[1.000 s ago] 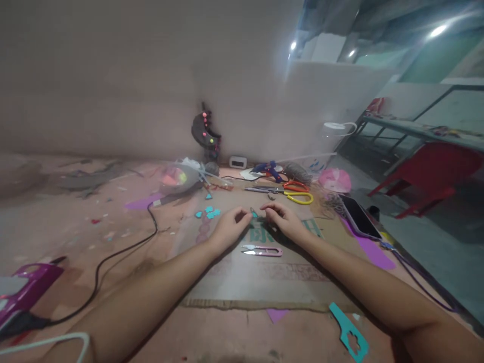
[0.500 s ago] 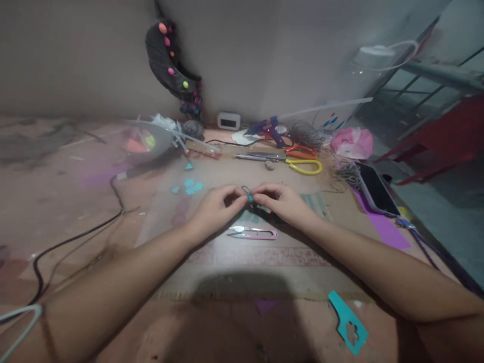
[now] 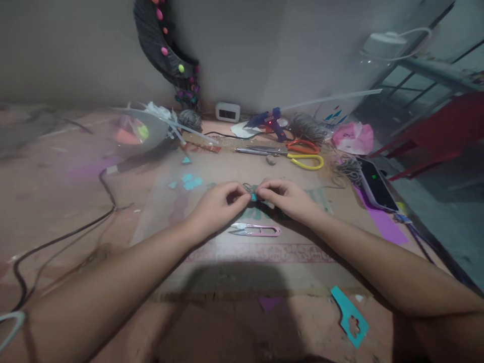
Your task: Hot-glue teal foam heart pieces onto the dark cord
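Observation:
Both hands meet over the middle of a cardboard work sheet. Between their fingertips is a small teal piece (image 3: 253, 196) with a loop of dark cord (image 3: 247, 187) above it. My left hand (image 3: 223, 201) pinches it from the left, thumb against forefinger. From the other side my right hand (image 3: 285, 199) is closed at the fingertips by the piece; what exactly those fingers grip is too small to make out. Pink thread snips (image 3: 256, 230) lie just below the hands. Left of them rest teal flower-shaped cutouts (image 3: 191, 181).
Scissors with orange and yellow handles (image 3: 302, 154), a purple glue gun (image 3: 270, 122) and grey yarn (image 3: 307, 128) lie behind the hands. A phone (image 3: 376, 184) sits on the right over purple foam (image 3: 383, 222). A teal offcut (image 3: 351, 317) lies in front; a black cable (image 3: 64, 234) crosses the left.
The view has shifted a little. The right fingertips have drawn slightly away from the left ones, and more of the teal piece shows between them. A green mark now shows on the phone screen.

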Demonstrator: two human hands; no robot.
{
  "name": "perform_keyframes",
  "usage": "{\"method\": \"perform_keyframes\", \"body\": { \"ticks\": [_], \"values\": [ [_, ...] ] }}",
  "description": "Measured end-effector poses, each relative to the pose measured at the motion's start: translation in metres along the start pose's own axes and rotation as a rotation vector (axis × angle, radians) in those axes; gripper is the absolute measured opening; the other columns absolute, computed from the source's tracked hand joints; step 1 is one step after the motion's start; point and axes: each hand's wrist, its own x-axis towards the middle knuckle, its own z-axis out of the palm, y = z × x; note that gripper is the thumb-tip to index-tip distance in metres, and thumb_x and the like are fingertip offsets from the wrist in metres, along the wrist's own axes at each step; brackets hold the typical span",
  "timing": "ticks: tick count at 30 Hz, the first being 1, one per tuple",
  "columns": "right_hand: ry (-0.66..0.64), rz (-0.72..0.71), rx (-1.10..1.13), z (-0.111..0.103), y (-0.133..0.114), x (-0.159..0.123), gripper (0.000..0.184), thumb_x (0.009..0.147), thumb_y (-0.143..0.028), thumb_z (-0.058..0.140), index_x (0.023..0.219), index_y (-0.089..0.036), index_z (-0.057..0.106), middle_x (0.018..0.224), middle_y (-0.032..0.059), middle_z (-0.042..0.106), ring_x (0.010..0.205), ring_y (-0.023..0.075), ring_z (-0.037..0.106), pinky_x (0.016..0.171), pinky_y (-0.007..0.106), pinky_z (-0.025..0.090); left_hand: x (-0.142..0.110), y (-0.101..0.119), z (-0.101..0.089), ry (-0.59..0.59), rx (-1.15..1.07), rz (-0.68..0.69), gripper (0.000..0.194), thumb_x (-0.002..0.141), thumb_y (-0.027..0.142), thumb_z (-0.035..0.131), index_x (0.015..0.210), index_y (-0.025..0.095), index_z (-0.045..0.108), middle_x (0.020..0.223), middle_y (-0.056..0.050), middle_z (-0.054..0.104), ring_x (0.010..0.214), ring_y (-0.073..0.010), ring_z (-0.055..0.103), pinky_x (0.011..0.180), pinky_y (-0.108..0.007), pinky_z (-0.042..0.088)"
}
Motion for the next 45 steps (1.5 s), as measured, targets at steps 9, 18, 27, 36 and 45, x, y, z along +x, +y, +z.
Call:
{"method": "perform_keyframes", "body": {
  "ticks": [9,18,27,36,45],
  "values": [
    [0.003,0.010,-0.039,0.0019,-0.0005,-0.0016,0.024,0.080,-0.041,0.068,0.084,-0.017,0.069,0.075,0.0013,0.065,0.068,0.0135,0.055,0.064,0.029,0.044,0.0008,-0.0013,0.0019,0.002,0.015,0.010,0.017,0.088,0.029,0.055,0.078,0.018,0.065,0.077,0.000,0.068,0.075,-0.0158,0.061,0.071,-0.027,0.043],
    [0.007,-0.029,-0.100,0.0015,0.0008,-0.0008,0.024,0.082,-0.040,0.063,0.079,-0.017,0.068,0.075,0.0020,0.064,0.070,0.0140,0.055,0.066,0.029,0.042,0.0012,-0.0044,0.0044,-0.001,0.003,0.032,0.015,0.088,0.027,0.056,0.079,0.019,0.065,0.078,0.000,0.070,0.075,-0.0154,0.061,0.072,-0.027,0.044],
    [-0.023,-0.076,-0.020,-0.0020,0.0008,-0.0007,0.033,0.088,-0.046,0.056,0.073,-0.018,0.065,0.077,0.0032,0.065,0.075,0.0155,0.058,0.073,0.031,0.044,0.0018,0.0016,-0.0005,-0.011,-0.020,-0.041,0.017,0.088,0.029,0.055,0.079,0.019,0.065,0.078,0.000,0.069,0.075,-0.0158,0.062,0.071,-0.026,0.046],
    [0.046,-0.098,-0.105,0.0020,-0.0007,-0.0010,0.022,0.082,-0.039,0.066,0.073,-0.019,0.067,0.076,0.0014,0.064,0.072,0.0147,0.055,0.071,0.031,0.042,0.0005,0.0032,-0.0026,0.021,-0.053,-0.050,0.023,0.091,0.036,0.055,0.085,0.018,0.068,0.082,-0.001,0.071,0.076,-0.0154,0.062,0.072,-0.025,0.047],
    [0.051,-0.130,-0.098,0.0027,-0.0004,-0.0024,0.030,0.087,-0.044,0.059,0.071,-0.019,0.065,0.074,0.0018,0.063,0.072,0.0148,0.056,0.071,0.030,0.043,0.0011,0.0024,-0.0018,0.016,-0.088,-0.050,0.020,0.090,0.035,0.057,0.086,0.018,0.067,0.085,-0.002,0.071,0.081,-0.0167,0.063,0.075,-0.026,0.048]
  ]
}}
